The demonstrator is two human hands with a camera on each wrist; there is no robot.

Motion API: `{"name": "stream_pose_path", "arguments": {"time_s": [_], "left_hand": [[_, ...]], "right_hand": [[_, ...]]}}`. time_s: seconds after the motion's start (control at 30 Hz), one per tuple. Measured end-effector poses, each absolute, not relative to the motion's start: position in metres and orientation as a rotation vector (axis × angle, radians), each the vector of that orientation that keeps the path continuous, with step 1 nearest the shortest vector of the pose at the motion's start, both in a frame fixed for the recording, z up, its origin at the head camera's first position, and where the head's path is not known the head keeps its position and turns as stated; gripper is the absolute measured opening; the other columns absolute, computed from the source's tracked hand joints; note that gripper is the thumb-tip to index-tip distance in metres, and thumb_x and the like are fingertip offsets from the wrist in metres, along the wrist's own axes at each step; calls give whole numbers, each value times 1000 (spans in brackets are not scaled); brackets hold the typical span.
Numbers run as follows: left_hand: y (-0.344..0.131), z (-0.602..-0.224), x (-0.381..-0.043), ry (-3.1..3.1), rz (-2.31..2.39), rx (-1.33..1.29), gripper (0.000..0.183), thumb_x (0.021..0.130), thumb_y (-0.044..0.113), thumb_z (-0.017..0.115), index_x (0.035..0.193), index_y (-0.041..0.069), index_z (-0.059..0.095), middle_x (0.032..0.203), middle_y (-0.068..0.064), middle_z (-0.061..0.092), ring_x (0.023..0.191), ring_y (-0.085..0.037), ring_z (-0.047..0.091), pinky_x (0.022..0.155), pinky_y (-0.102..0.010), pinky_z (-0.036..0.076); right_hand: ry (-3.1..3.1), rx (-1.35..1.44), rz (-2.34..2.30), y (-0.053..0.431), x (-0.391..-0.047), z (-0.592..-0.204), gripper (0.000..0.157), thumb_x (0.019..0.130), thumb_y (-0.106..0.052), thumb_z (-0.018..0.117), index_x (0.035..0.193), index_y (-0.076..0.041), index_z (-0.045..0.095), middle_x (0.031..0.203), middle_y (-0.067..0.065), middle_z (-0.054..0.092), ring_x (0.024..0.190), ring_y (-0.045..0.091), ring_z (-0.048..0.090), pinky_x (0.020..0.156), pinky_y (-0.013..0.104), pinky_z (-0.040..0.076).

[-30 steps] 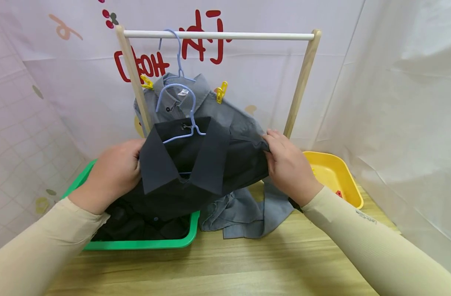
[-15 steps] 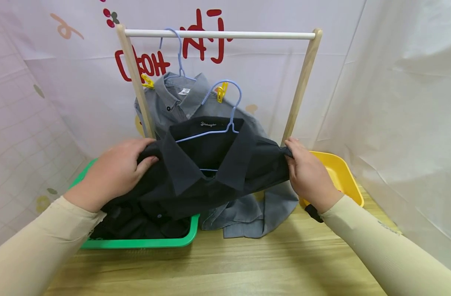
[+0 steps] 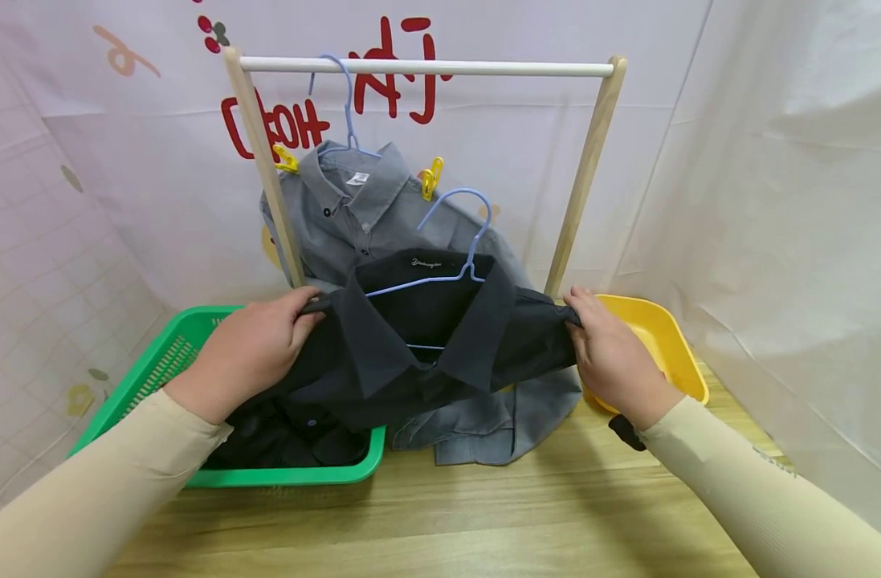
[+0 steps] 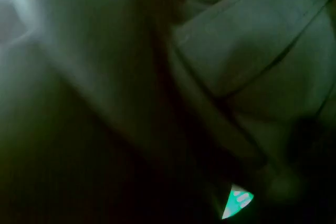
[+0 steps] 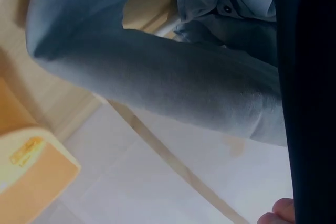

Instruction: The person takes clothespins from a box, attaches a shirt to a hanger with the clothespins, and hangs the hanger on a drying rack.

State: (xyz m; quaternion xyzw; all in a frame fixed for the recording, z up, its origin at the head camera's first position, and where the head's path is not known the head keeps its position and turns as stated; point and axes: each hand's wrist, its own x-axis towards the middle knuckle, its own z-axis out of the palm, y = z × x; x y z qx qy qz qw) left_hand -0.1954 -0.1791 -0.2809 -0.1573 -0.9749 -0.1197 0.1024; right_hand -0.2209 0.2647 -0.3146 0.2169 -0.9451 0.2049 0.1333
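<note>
A black collared shirt point(image 3: 426, 393) is stretched between both hands in the head view, with a light blue hanger point(image 3: 476, 241) inside it and its hook sticking up out of the collar. My left hand point(image 3: 248, 345) grips one shoulder of the shirt, thumb in front. The other shoulder is pinched by my right hand point(image 3: 617, 357). Lower down, the shirt's body hangs into the green basket point(image 3: 281, 477). Behind it a grey shirt point(image 3: 404, 213) hangs on another blue hanger point(image 3: 349, 104). Dark cloth fills the left wrist view; the left fingers cannot be made out there.
A wooden rack with a white rail point(image 3: 469, 68) stands at the back. Yellow clothespins point(image 3: 431, 178) clip the grey shirt's shoulders. At the right is a yellow tray point(image 3: 664, 337), in which the right wrist view shows a yellow clothespin point(image 5: 26, 151). White curtains surround the wooden table point(image 3: 440, 526).
Both hands and the black shirt have moved right, then slightly lower. The left hand has shifted off the basket's left side. The hanger's hook has swung right and the collar now lies more level.
</note>
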Motion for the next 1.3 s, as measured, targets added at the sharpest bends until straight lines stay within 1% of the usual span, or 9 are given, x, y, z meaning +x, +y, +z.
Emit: {"name": "stream_pose_path", "arguments": {"time_s": [0.17,0.3,0.5,0.57,0.73,0.9,1.03,1.13,1.3], "left_hand": [[-176,-290,-196,-2802,-287,-451,28,112,28,53,124,8,68,100,-15,77,73,-32,72,64,-51,57],[-176,-297,-196,-2764,-220,-465,25,110,27,55,116,7,69,81,-13,73,61,-30,67,56,-49,53],[-175,-302,-197,-2763,-171,-494,23,109,27,58,103,8,68,72,-7,67,61,-29,66,56,-48,53],[-174,-303,-197,-2774,-164,-495,24,109,28,58,102,8,69,75,-9,70,65,-30,68,59,-49,55],[-171,-306,-198,-2804,-179,-494,27,110,28,55,115,7,72,94,-16,78,75,-34,73,65,-52,58],[-169,-305,-197,-2814,-230,-502,27,111,28,54,113,9,71,94,-14,77,77,-34,72,68,-53,58],[-169,-303,-195,-2819,-260,-489,28,111,27,53,119,7,71,100,-17,78,81,-35,73,71,-54,59],[-169,-302,-194,-2830,-273,-480,30,111,27,53,125,6,70,106,-19,78,84,-37,74,74,-55,59],[-170,-304,-194,-2817,-276,-486,30,111,26,53,127,7,70,103,-18,78,84,-37,74,75,-56,59]], "right_hand": [[-2778,608,637,264,-221,-319,51,111,-11,49,155,12,40,165,34,35,155,50,31,125,63,27],[-2798,605,621,264,-221,-321,51,110,-10,49,154,13,40,165,35,34,155,52,30,126,63,26],[-2821,591,628,262,-221,-325,52,110,-8,48,156,13,37,166,34,31,157,51,28,126,63,25],[-2831,581,626,261,-222,-327,53,110,-8,47,157,13,36,167,34,30,157,50,26,127,63,24],[-2841,574,600,259,-222,-327,53,109,-7,47,157,13,36,167,34,30,158,50,27,127,63,24],[-2845,578,601,258,-221,-327,53,109,-8,47,157,13,36,167,34,30,157,51,27,127,63,24],[-2859,576,598,260,-222,-328,55,110,-10,48,158,12,33,168,33,29,158,50,25,127,63,23],[-2883,606,612,263,-222,-325,60,110,-15,51,161,11,30,170,32,24,159,50,22,128,62,22],[-2866,675,588,274,-220,-318,67,109,-23,53,163,7,27,171,28,25,159,47,25,127,62,26]]}}
